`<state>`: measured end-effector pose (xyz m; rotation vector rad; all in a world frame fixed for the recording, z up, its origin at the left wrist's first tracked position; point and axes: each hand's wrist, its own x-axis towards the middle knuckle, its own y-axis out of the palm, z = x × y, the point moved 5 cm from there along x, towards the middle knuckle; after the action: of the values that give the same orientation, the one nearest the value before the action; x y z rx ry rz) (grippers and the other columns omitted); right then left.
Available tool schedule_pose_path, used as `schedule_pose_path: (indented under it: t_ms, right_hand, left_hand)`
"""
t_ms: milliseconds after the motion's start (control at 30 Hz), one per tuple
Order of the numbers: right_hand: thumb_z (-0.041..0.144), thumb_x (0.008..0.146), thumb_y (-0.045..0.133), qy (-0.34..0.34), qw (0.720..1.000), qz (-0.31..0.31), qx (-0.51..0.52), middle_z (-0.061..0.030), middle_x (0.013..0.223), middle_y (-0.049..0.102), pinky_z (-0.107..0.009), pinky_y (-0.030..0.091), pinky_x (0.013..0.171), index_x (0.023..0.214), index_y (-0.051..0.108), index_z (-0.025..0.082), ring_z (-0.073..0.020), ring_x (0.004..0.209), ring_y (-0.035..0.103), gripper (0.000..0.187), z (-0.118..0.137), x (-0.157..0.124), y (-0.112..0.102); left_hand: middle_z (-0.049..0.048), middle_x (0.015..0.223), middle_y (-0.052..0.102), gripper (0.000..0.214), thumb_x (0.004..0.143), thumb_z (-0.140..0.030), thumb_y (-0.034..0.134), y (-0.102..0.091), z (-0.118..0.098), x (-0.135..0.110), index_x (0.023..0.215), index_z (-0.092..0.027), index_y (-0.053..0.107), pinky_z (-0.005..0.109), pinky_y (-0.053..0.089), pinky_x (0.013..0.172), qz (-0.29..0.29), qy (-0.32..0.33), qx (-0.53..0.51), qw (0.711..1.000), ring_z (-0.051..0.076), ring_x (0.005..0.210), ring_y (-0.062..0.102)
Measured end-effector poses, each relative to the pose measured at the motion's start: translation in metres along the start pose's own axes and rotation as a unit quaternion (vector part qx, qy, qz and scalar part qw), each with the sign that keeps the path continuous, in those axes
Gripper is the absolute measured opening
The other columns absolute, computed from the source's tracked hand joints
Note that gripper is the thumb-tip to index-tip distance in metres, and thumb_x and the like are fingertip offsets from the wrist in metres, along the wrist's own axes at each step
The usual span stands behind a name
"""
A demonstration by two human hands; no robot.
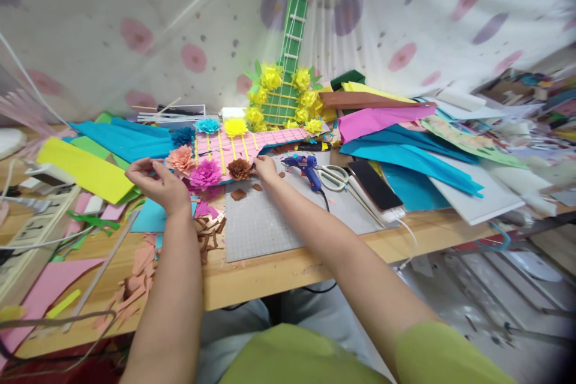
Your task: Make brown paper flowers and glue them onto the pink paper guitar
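A pink paper guitar (pixel 209 147) with yellow strips lies across the table. Paper flowers ring its body: dark blue, light blue, yellow, peach (pixel 181 160), magenta (pixel 206 174) and brown (pixel 239 169). My left hand (pixel 158 181) hovers just left of the peach flower, fingers loosely bent and apart, with nothing seen in it. Beside the brown flower, my right hand (pixel 265 168) has its fingertips closed at the guitar's lower edge. Part of that grip is hidden. A blue glue gun (pixel 306 169) rests right of my right hand.
A green paper guitar (pixel 281 105) with yellow flowers leans on the curtain. Scissors (pixel 333 177), a phone (pixel 374 183) and blue crepe paper (pixel 414 153) lie to the right. Brown scraps litter the grey cutting mat (pixel 265 222). A power strip (pixel 36 240) stands left.
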<state>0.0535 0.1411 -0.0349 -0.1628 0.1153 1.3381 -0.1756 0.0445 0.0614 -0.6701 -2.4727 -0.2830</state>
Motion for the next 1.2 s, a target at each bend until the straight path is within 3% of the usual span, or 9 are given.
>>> schedule_pose_path:
  t_ms: [233,400,567,667,800,933,1033,1133,1200]
  right_hand:
    - [0.023,0.074,0.051,-0.029,0.997,-0.047,-0.045,-0.0013,0.072,0.066,-0.028,0.051,0.073,0.076,0.061,0.019,-0.0175,0.079,0.065,0.011,0.005,-0.014,-0.012]
    - [0.021,0.077,0.051,-0.058,0.997,-0.038,-0.037,-0.0023,0.079,0.067,-0.029,0.052,0.076,0.082,0.06,0.018,-0.0161,0.081,0.065,0.012,0.033,-0.02,-0.021]
    - [0.014,0.077,0.05,-0.056,0.996,0.035,0.057,-0.0007,0.072,0.064,-0.025,0.053,0.067,0.076,0.055,0.017,-0.0126,0.068,0.063,0.006,0.06,-0.037,-0.015]
    - [0.014,0.077,0.051,-0.031,0.995,0.053,0.074,-0.0004,0.072,0.063,-0.026,0.053,0.065,0.077,0.055,0.017,-0.012,0.066,0.062,0.005,0.057,-0.052,-0.006]
    - [0.016,0.078,0.053,-0.051,0.994,0.08,0.052,-0.003,0.083,0.067,-0.028,0.053,0.071,0.084,0.058,0.017,-0.0136,0.076,0.065,0.009,0.051,-0.063,0.001]
    - [0.017,0.078,0.052,-0.102,0.984,0.144,0.017,-0.0059,0.096,0.069,-0.027,0.053,0.072,0.091,0.062,0.015,-0.0145,0.085,0.065,0.015,0.069,-0.06,-0.006]
    - [0.015,0.077,0.054,-0.168,0.965,0.2,-0.038,-0.0042,0.099,0.069,-0.025,0.051,0.075,0.092,0.066,0.014,-0.0124,0.084,0.063,0.018,0.099,-0.05,-0.019]
    - [0.017,0.077,0.057,-0.179,0.92,0.33,-0.113,-0.0022,0.093,0.07,-0.024,0.049,0.07,0.098,0.069,0.015,-0.0101,0.072,0.06,0.024,0.125,-0.04,-0.019]
    - [0.018,0.077,0.058,-0.186,0.876,0.408,-0.18,-0.0017,0.087,0.071,-0.023,0.047,0.064,0.096,0.07,0.015,-0.0093,0.066,0.057,0.023,0.137,-0.036,-0.014]
  left_hand:
    - [0.0017,0.088,0.041,0.018,0.083,-0.002,0.039,0.03,-0.04,0.049,0.09,-0.018,0.035,0.026,0.043,0.081,0.002,0.087,-0.068,0.994,0.01,0.081,0.05]
    - [0.0014,0.091,0.041,0.022,0.084,0.002,0.037,0.052,-0.083,0.067,0.093,-0.018,0.034,0.026,0.042,0.085,0.096,0.165,-0.067,0.979,0.007,0.084,0.051]
    - [0.0016,0.09,0.05,0.018,0.086,-0.001,0.041,0.067,-0.109,0.07,0.097,-0.015,0.037,0.024,0.044,0.077,0.195,0.186,-0.007,0.963,0.008,0.081,0.052]
    - [0.0019,0.09,0.055,0.022,0.084,-0.003,0.048,0.08,-0.113,0.068,0.1,-0.015,0.04,0.024,0.045,0.073,0.293,0.189,0.055,0.936,0.008,0.075,0.051]
    - [0.0041,0.096,0.061,0.024,0.081,-0.004,0.049,0.092,-0.115,0.057,0.102,-0.014,0.048,0.026,0.047,0.079,0.401,0.265,0.144,0.865,0.009,0.078,0.051]
    - [0.0079,0.106,0.06,0.027,0.082,-0.007,0.041,0.092,-0.115,0.052,0.105,-0.013,0.055,0.033,0.043,0.094,0.46,0.328,0.228,0.793,0.015,0.098,0.053]
    - [0.0093,0.108,0.059,0.031,0.082,-0.008,0.04,0.086,-0.121,0.07,0.106,-0.011,0.059,0.037,0.04,0.1,0.468,0.341,0.26,0.772,0.017,0.107,0.051]
    - [0.0086,0.114,0.057,0.037,0.078,-0.007,0.043,0.076,-0.127,0.101,0.111,-0.01,0.059,0.04,0.041,0.1,0.43,0.347,0.276,0.787,0.018,0.112,0.05]
    - [0.0053,0.122,0.056,0.043,0.073,-0.008,0.048,0.072,-0.127,0.111,0.115,-0.012,0.058,0.045,0.034,0.106,0.44,0.388,0.287,0.757,0.021,0.122,0.044]
